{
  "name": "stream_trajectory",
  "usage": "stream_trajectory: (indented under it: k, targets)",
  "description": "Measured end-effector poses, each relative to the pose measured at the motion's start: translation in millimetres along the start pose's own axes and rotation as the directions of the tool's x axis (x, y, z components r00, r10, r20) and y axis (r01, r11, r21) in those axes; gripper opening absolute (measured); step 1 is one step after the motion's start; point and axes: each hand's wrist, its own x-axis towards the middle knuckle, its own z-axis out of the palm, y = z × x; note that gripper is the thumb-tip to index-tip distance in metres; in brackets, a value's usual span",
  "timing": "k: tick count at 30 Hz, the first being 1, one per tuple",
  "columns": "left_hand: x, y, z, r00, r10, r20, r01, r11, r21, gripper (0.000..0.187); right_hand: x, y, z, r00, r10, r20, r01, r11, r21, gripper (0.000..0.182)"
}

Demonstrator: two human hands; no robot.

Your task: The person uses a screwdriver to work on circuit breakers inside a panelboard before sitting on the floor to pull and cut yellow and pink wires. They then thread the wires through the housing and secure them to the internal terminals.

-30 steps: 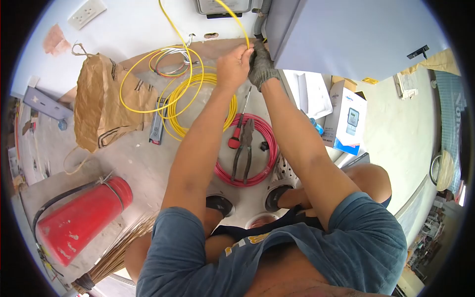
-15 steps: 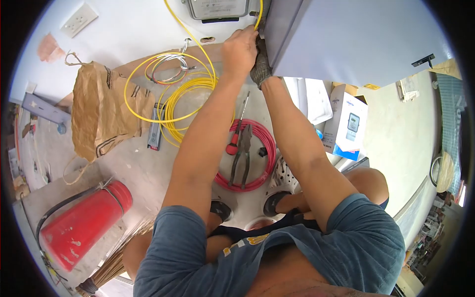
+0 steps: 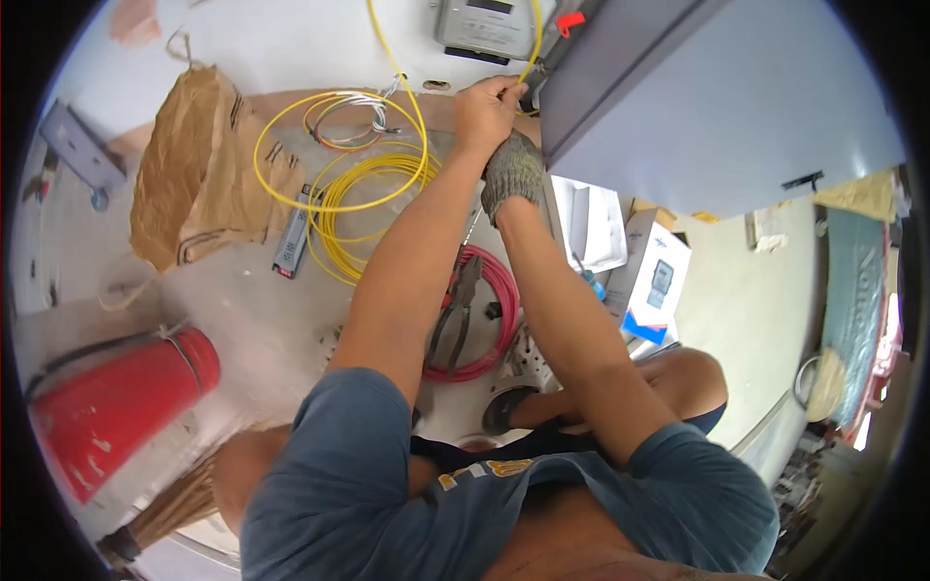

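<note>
My left hand, bare, pinches a yellow wire beside the open grey metal panel. Just below it is my right hand in a grey knitted glove, close to the left wrist; its fingers are hidden. Above both hands, an electric meter sits against the white wall, and a red tag-like piece shows near the panel edge. The wire loops left toward a yellow coil on the floor.
Pliers lie on a red wire coil between the feet. A paper bag and red cylinder stand left. Right are a meter box and white tray. Thinner wires lie near the wall.
My gloved hand has drawn back from the panel edge, lower beside my left wrist. My left hand keeps its pinch on the yellow wire. The view has shifted, and the red piece now shows.
</note>
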Motion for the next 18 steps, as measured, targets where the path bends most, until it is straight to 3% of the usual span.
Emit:
stream_trajectory:
  k: [1,2,3,4,5,7,9,10,11,13,15,16,18]
  targets:
    - [-0.8,-5.0,-0.7,0.999,-0.012,-0.034,0.012,1.0,-0.019,0.021,-17.2,-14.9,-12.9,0.97,0.164,-0.177,-0.106,0.949,0.296,0.03]
    - [1.3,-10.9,1.2,1.0,0.006,-0.012,-0.007,0.999,-0.042,0.021,-25.2,-28.4,-28.2,0.886,0.361,-0.292,-0.136,0.803,0.58,0.031]
    - [4.4,-17.9,4.7,1.0,0.029,0.012,-0.028,0.998,-0.064,0.022,-25.6,-39.1,-44.3,0.893,0.335,-0.301,-0.122,0.824,0.554,0.031]
    - [4.8,-27.2,8.7,0.998,-0.027,0.055,0.037,0.98,-0.196,0.022,-27.5,-48.7,-60.0,0.898,0.276,-0.344,-0.095,0.882,0.461,0.03]
    - [5.6,-36.4,12.8,0.999,-0.035,0.036,0.042,0.976,-0.216,0.022,-29.7,-58.7,-75.4,0.9,0.217,-0.379,-0.069,0.928,0.367,0.03]
    - [1.3,-44.5,16.6,0.998,-0.043,0.046,0.06,0.868,-0.493,0.018,-17.2,-62.8,-94.5,0.914,0.115,-0.389,0.019,0.946,0.325,0.033]
    - [-4.9,-35.9,11.8,0.995,-0.094,0.017,0.09,0.866,-0.492,0.017,26.4,-45.0,-102.1,0.939,-0.141,-0.314,0.122,0.989,-0.079,0.036]
    - [-6.6,-25.7,5.4,0.996,-0.084,-0.01,0.077,0.953,-0.295,0.016,44.4,-41.1,-106.0,0.942,-0.159,-0.296,0.136,0.986,-0.097,0.036]
    - [-8.8,-19.8,2.4,0.997,-0.073,-0.033,0.07,0.994,-0.081,0.015,62.3,-38.7,-110.0,0.979,-0.16,-0.129,0.124,0.96,-0.251,0.034]
    - [-10.1,-19.8,4.6,0.988,-0.142,-0.056,0.128,0.97,-0.205,0.016,74.7,-41.4,-111.3,0.989,-0.143,0.046,0.149,0.899,-0.411,0.032]
    - [-16.5,-23.0,4.2,0.982,-0.185,-0.049,0.172,0.964,-0.201,0.016,72.2,-46.1,-108.9,0.986,-0.16,0.055,0.159,0.77,-0.618,0.03]
    - [-20.1,-24.0,5.5,0.98,-0.193,-0.054,0.178,0.963,-0.204,0.016,67.0,-50.8,-110.5,0.985,-0.161,0.063,0.165,0.766,-0.622,0.03]
    - [-24.4,-22.7,8.1,0.971,-0.235,-0.045,0.217,0.944,-0.249,0.015,59.0,-59.9,-116.7,0.963,-0.181,0.2,0.266,0.507,-0.82,0.028]
